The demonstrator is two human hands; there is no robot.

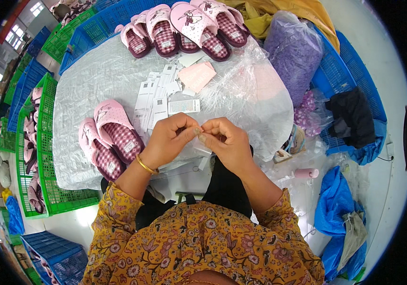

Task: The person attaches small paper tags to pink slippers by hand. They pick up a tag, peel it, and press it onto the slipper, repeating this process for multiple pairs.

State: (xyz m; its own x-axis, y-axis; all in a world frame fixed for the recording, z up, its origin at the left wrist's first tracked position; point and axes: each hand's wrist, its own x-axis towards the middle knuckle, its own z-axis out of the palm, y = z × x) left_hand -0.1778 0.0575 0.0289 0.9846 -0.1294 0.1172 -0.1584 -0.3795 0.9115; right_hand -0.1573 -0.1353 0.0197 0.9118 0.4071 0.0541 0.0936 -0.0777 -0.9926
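Note:
My left hand (171, 137), with a gold bangle at its wrist, and my right hand (229, 145) meet fingertip to fingertip over the near edge of the covered work surface. Both are closed in a pinch. Whatever lies between the fingertips is too small to make out; a pale, thin piece (202, 150) shows just below them. Left of my left hand lies a pair of pink slippers (118, 114) with checked maroon insoles. Beyond my hands, white printed tags (145, 102) are spread in a loose pile beside a pink card (196, 77).
More pink slippers (192, 23) line the far edge of the grey plastic sheet (77, 85). A green crate (49, 156) with slippers stands at left. To the right are a bag of purple material (292, 47), a black cloth (353, 116) and a blue bag (331, 199).

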